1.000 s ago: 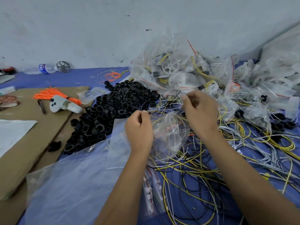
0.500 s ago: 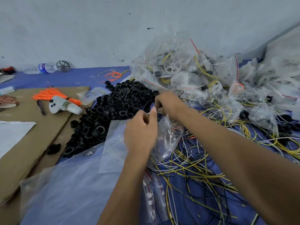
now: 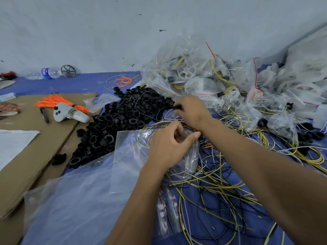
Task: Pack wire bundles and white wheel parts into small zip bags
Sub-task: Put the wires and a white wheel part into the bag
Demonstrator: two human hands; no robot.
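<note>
Left hand [image 3: 168,147] pinches a filled zip bag [image 3: 187,156] by its limp, slippery mouth; right hand [image 3: 192,110] plucks a black ring [image 3: 177,107] from the pile [image 3: 123,121]; light, easily handled.

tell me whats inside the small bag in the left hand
Through the clear small zip bag that the left hand grips, thin pale and yellow wires show. The hand covers much of it, so a white wheel part cannot be confirmed.

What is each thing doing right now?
left hand: gripping the small zip bag
small zip bag: held, crumpled
right hand: pinching a black ring
black ring: pinched at the pile's edge
black ring pile: heaped loose
filled bags: piled up
</note>
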